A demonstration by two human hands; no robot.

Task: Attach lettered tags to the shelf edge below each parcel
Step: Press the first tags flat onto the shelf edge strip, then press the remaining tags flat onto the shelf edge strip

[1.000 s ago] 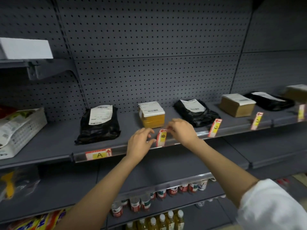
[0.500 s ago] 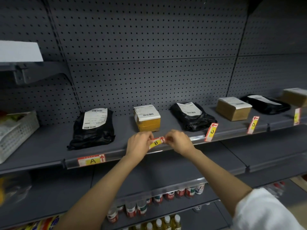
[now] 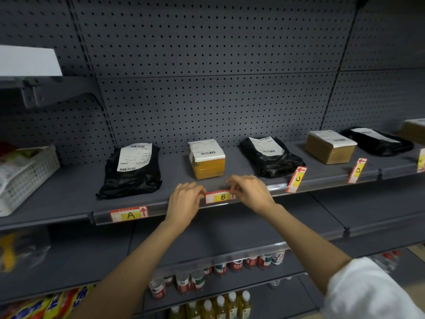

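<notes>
Here both hands pinch tag B (image 3: 220,196) level against the shelf edge (image 3: 161,207): the left hand (image 3: 185,202) has narrowed fingers on its left end, the right hand (image 3: 249,192) on its right end. Held flat like this, straight below the yellow box (image 3: 207,158), it looks ready to be pressed into the clear strip along the edge, so the letter reads upright and marks that parcel.

Tag A (image 3: 129,214) already lies flat in the strip, below and a little right of the left black bag (image 3: 131,171). Tag C (image 3: 297,179) and tag D (image 3: 357,170) stand tilted on end, stuck at the edge but not laid flat, probably parked until their turn. A fifth tag (image 3: 421,161) shows at the far right, its letter unreadable.

Six parcels are in view: three black bags and three boxes, the last box cut off at the right. Five tags, one seated.
</notes>
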